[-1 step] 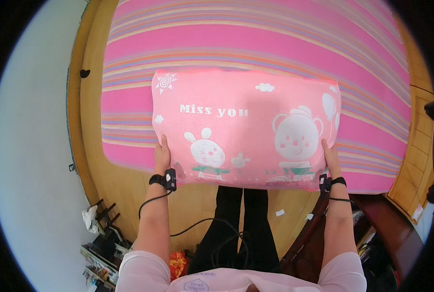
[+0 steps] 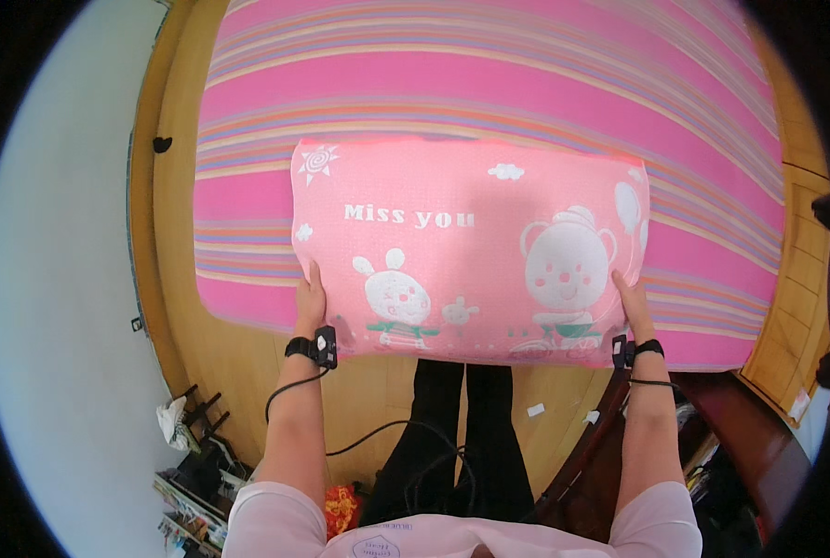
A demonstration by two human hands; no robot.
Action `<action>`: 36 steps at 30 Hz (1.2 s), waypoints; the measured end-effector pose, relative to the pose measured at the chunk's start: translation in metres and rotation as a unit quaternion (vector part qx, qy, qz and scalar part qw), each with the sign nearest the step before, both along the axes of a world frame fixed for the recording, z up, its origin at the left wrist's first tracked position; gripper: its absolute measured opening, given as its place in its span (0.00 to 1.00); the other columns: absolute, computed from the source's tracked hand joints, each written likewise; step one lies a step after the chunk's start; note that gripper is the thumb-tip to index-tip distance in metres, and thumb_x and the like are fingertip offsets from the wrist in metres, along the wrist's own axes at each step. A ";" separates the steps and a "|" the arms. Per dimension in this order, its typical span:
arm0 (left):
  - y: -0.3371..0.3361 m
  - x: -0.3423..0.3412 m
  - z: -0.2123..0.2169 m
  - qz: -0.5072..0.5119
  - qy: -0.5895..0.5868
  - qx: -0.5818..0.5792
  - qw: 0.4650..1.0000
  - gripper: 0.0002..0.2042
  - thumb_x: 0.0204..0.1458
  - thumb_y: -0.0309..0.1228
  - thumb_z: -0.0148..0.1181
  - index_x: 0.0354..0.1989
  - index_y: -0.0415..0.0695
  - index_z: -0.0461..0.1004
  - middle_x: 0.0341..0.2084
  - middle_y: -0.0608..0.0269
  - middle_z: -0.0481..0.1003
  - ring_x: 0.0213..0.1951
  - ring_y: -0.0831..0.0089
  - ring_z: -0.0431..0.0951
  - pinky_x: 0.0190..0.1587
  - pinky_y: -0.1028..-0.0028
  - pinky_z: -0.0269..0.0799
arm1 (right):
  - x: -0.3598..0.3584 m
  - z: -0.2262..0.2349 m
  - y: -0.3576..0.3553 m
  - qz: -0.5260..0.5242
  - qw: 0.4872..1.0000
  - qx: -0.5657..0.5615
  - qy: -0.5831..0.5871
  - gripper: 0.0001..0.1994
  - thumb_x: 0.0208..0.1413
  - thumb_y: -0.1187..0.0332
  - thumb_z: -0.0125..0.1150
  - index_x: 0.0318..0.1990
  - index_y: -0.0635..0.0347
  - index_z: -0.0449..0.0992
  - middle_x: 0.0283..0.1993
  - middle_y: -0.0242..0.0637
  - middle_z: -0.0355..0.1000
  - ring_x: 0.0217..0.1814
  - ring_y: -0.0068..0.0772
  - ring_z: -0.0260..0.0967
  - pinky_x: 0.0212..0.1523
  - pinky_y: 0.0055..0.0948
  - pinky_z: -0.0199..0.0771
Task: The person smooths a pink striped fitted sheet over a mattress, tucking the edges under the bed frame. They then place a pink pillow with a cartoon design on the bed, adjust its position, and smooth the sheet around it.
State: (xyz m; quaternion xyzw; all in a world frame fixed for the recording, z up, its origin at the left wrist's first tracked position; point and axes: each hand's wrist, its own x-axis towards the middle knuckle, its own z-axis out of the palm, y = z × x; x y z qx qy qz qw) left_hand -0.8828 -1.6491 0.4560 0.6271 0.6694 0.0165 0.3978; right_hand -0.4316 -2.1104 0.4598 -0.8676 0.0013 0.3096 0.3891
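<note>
A pink pillow (image 2: 415,270) with white cartoon animals, a sun, clouds, balloons and lettering is held in front of me, over the near edge of the bed. My left hand (image 2: 311,299) grips its left side near the lower corner, thumb up on the top face. On the opposite side, my right hand (image 2: 633,302) holds the lower right part the same way. The other fingers of both hands are hidden beneath or behind the pillow. Each wrist wears a black strap with a small dark device and a cable.
A bed (image 2: 415,84) with a pink striped sheet spreads out beyond the pillow. Wooden furniture (image 2: 792,288) stands at the right, and a dark red wooden piece (image 2: 722,418) lower right. Cluttered shelves (image 2: 187,507) are lower left. A black cable (image 2: 387,426) hangs across my legs.
</note>
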 end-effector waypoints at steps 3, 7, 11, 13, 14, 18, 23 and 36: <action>0.005 0.003 0.005 0.059 -0.045 -0.033 0.997 0.43 0.64 0.61 0.45 0.53 0.18 0.68 0.49 0.28 0.73 0.53 0.50 0.74 0.54 0.61 0.69 | 0.005 0.029 0.002 -0.068 0.981 0.083 0.160 0.39 0.53 0.57 0.73 0.65 0.73 0.62 0.62 0.49 0.70 0.57 0.46 0.72 0.58 0.39 0.73; 0.019 0.005 0.016 0.047 -0.029 0.005 0.998 0.40 0.64 0.60 0.45 0.48 0.22 0.73 0.38 0.41 0.76 0.39 0.60 0.73 0.42 0.58 0.70 | 0.000 0.057 -0.002 -0.138 0.941 0.179 0.253 0.36 0.53 0.60 0.73 0.64 0.70 0.65 0.57 0.45 0.74 0.56 0.41 0.73 0.56 0.37 0.75; 0.044 0.026 0.041 0.120 -0.132 -0.030 0.983 0.37 0.66 0.59 0.42 0.52 0.27 0.73 0.42 0.48 0.77 0.41 0.64 0.74 0.44 0.61 0.70 | -0.019 0.060 -0.011 -0.213 0.919 0.220 0.247 0.32 0.55 0.60 0.71 0.64 0.67 0.67 0.56 0.42 0.75 0.56 0.40 0.73 0.57 0.39 0.75; 0.051 0.058 0.053 0.155 -0.207 -0.028 0.966 0.37 0.66 0.59 0.42 0.55 0.27 0.71 0.45 0.51 0.77 0.44 0.66 0.74 0.47 0.64 0.70 | -0.025 0.064 -0.025 -0.245 0.913 0.231 0.229 0.31 0.57 0.59 0.69 0.64 0.66 0.67 0.59 0.43 0.73 0.58 0.41 0.72 0.59 0.40 0.73; 0.059 0.075 0.068 0.164 -0.270 -0.022 0.948 0.38 0.66 0.59 0.42 0.57 0.27 0.71 0.47 0.52 0.77 0.45 0.67 0.74 0.49 0.66 0.70 | -0.029 0.063 -0.030 -0.240 0.905 0.273 0.221 0.31 0.58 0.59 0.68 0.64 0.65 0.67 0.60 0.43 0.73 0.59 0.41 0.72 0.61 0.40 0.72; 0.047 0.171 0.127 -0.027 -0.228 0.045 0.972 0.37 0.67 0.58 0.42 0.58 0.28 0.70 0.48 0.54 0.77 0.47 0.71 0.73 0.50 0.69 0.69 | -0.012 0.102 -0.091 -0.293 0.868 0.336 0.219 0.33 0.59 0.57 0.67 0.66 0.64 0.64 0.64 0.41 0.70 0.63 0.42 0.68 0.63 0.41 0.69; 0.030 0.322 0.136 -0.098 -0.181 0.048 0.977 0.34 0.66 0.57 0.45 0.49 0.29 0.76 0.25 0.69 0.70 0.30 0.71 0.68 0.33 0.67 0.66 | 0.028 0.113 -0.155 -0.326 0.830 0.408 0.195 0.34 0.59 0.53 0.67 0.67 0.62 0.63 0.65 0.39 0.69 0.66 0.42 0.65 0.67 0.41 0.65; -0.062 0.523 0.017 -0.287 -0.059 0.254 0.922 0.41 0.65 0.61 0.40 0.64 0.26 0.62 0.54 0.38 0.74 0.57 0.47 0.73 0.58 0.55 0.67 | 0.145 0.016 -0.278 -0.370 0.792 0.436 0.216 0.35 0.58 0.52 0.69 0.67 0.60 0.64 0.64 0.39 0.69 0.66 0.40 0.66 0.66 0.42 0.66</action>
